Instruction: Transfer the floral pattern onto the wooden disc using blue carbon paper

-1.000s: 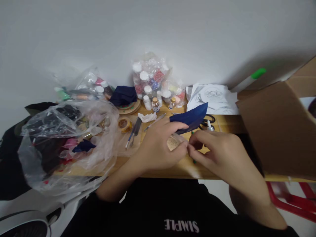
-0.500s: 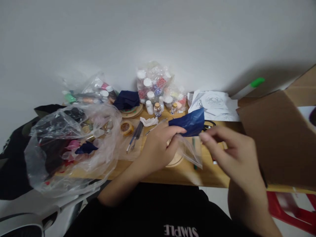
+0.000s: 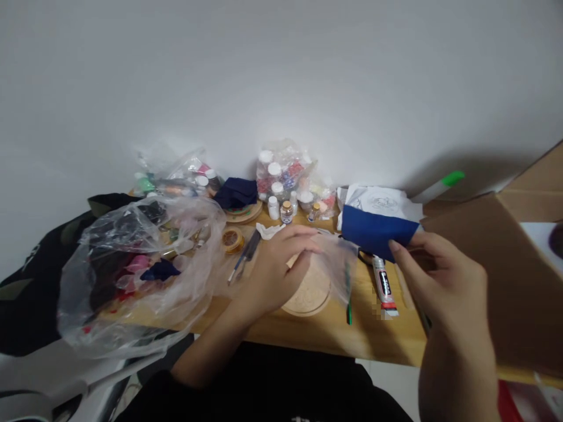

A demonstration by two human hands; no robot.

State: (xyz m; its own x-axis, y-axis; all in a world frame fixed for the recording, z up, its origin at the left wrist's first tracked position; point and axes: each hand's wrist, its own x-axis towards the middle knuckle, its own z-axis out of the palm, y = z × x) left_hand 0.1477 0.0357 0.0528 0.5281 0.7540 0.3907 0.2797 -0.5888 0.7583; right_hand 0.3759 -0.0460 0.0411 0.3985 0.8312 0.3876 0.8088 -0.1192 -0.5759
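Between the thumb and fingers of my right hand (image 3: pixel 444 281) is a dark blue piece of cloth (image 3: pixel 373 231), held up above the table and clear of the bag. My left hand (image 3: pixel 284 264) pinches the edge of a small clear plastic bag (image 3: pixel 338 264). This bag hangs over a round wooden disc (image 3: pixel 308 293) lying on the table, and partly covers it. A green pen-like stick (image 3: pixel 349 310) lies just right of the disc. Farther right is a tube of glue (image 3: pixel 384 287), below the cloth.
A big open plastic bag (image 3: pixel 185 310) of craft bits spreads over the left side. Bottles (image 3: pixel 273 208), a wire spool (image 3: pixel 233 241), folded dark cloth (image 3: pixel 237 193) and drawings (image 3: pixel 382 199) line the back. A cardboard box (image 3: pixel 466 234) stands at the right.
My right hand has drawn the blue cloth away from the plastic bag, to the right. My left hand keeps the bag. The camera view has tipped slightly upward.
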